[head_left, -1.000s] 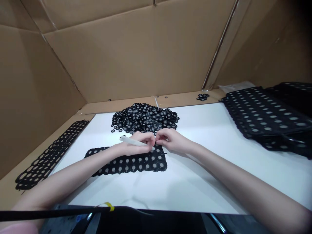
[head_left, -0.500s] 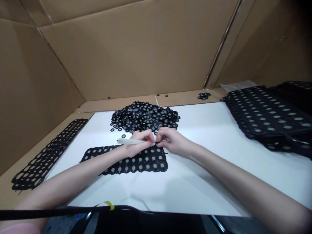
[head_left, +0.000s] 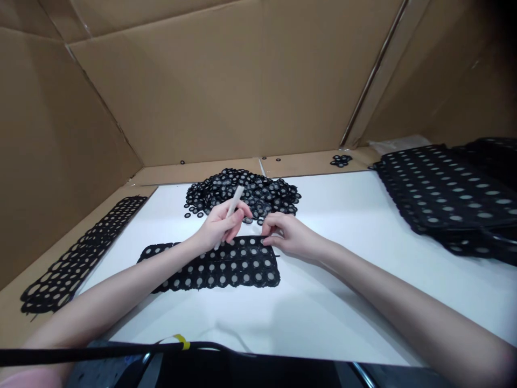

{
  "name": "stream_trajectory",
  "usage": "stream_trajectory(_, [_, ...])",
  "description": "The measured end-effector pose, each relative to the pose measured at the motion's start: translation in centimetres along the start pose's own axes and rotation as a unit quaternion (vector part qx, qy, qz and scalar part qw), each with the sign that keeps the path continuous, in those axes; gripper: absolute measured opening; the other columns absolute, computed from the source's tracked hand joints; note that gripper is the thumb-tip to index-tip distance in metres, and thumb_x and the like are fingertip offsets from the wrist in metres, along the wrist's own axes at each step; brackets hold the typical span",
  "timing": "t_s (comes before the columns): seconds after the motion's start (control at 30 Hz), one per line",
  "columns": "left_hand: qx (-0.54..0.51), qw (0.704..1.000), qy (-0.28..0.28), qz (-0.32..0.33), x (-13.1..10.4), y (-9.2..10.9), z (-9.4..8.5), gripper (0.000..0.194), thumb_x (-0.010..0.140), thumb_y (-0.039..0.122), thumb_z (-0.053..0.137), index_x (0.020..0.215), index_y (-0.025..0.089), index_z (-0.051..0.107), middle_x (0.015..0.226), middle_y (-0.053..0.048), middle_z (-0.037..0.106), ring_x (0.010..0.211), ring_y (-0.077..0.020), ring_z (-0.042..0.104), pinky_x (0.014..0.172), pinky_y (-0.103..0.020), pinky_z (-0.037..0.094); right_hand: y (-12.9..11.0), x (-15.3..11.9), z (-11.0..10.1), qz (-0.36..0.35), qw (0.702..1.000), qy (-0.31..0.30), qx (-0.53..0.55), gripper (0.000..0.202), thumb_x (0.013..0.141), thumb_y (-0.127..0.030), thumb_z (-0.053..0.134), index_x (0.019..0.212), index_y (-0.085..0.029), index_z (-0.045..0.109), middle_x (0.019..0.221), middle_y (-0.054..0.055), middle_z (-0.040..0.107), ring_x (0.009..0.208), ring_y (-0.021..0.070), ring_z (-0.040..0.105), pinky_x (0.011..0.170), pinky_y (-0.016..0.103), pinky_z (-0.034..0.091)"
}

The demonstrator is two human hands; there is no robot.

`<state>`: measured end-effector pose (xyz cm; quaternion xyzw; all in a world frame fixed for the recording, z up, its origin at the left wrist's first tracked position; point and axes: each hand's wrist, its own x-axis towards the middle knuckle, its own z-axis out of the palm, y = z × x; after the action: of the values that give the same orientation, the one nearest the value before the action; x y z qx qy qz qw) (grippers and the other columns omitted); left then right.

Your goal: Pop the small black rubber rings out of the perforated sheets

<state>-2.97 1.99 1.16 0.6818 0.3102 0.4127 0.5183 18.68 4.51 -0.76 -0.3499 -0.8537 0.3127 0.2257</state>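
My left hand (head_left: pixel 226 222) is closed around a slim white pen-like stick (head_left: pixel 236 198), which tilts with one end up and the other down toward the black sheet. Under it lies a black sheet of joined rings with pale round centres (head_left: pixel 245 265), flat on the white board. At the sheet's upper right corner, my right hand (head_left: pixel 286 233) has its thumb and forefinger pinched on the edge; the fingertips partly hide what is between them. Just beyond both hands rises a heap of loose black rings (head_left: pixel 242 188), a few lying apart at its front.
A long black ring sheet (head_left: pixel 86 250) lies along the left edge of the white board (head_left: pixel 335 205). Larger black dotted sheets (head_left: pixel 452 183) are stacked at the right. A small ring cluster (head_left: pixel 341 160) sits at the back. Cardboard walls (head_left: pixel 194 91) enclose the surface.
My left hand has moved left, away from my right fingertips, and the white stick has swung from nearly level to steeply tilted. The right hand stays at the sheet's corner.
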Motion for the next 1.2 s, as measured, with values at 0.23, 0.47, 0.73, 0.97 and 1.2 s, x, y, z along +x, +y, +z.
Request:
stream_trajectory(0.23, [0.008,1.000,-0.013,-0.002,0.0,0.3,0.7,0.054,0.092,0.052,0.049,0.133,0.026,0.027,0.085,-0.001,0.065,0.033,0.0012,0.033,0.034,-0.015,0.023,0.0,-0.1,0.0,-0.002,1.000,0.001,-0.006,0.009,0.075,-0.018,0.065,0.069,-0.018,0.059,0.074,0.000,0.056,0.073,0.0145,0.050,0.069,0.027,0.038])
stream_trajectory(0.47, [-0.178,0.979,-0.033,-0.096,0.2,0.6,0.3,0.035,0.082,0.037,0.061,0.107,0.015,0.056,0.102,-0.012,0.070,0.062,-0.0146,0.068,0.054,-0.022,0.049,0.1,-0.2,0.0,-0.005,1.000,-0.001,0.002,0.009,0.076,-0.018,0.064,0.070,-0.019,0.057,0.075,0.002,0.058,0.076,0.0165,0.051,0.068,0.027,0.038])
stream_trajectory(0.73, [-0.022,0.995,-0.047,-0.085,-0.6,-1.1,0.5,0.057,0.087,0.063,0.047,0.068,0.011,0.061,0.048,-0.001,0.052,0.042,-0.0077,0.041,0.044,-0.022,0.028,-0.1,-0.1,-0.1,-0.011,1.000,-0.002,-0.011,0.007,0.076,-0.022,0.067,0.078,-0.019,0.061,0.080,0.002,0.059,0.078,0.0162,0.051,0.071,0.028,0.038])
stream_trajectory(0.97, [0.149,0.987,-0.020,-0.065,-1.2,-0.9,0.9,0.014,0.089,0.028,0.047,0.092,0.018,0.057,0.051,0.007,0.045,0.049,-0.0094,0.043,0.053,-0.021,0.032,-0.3,-0.3,0.3,0.000,1.000,0.005,0.014,0.025,0.075,-0.014,0.065,0.098,-0.022,0.063,0.079,0.000,0.062,0.078,0.0160,0.054,0.073,0.028,0.040])
stream_trajectory(1.2, [0.222,0.972,-0.045,-0.057,-1.1,-0.7,1.0,0.020,0.090,0.025,0.041,0.092,0.019,0.060,0.059,0.005,0.048,0.058,-0.0103,0.047,0.061,-0.022,0.036,-0.5,-0.4,0.4,0.042,0.995,0.013,0.094,0.033,0.071,-0.008,0.062,0.101,-0.022,0.062,0.075,-0.002,0.062,0.070,0.0130,0.058,0.071,0.026,0.045])
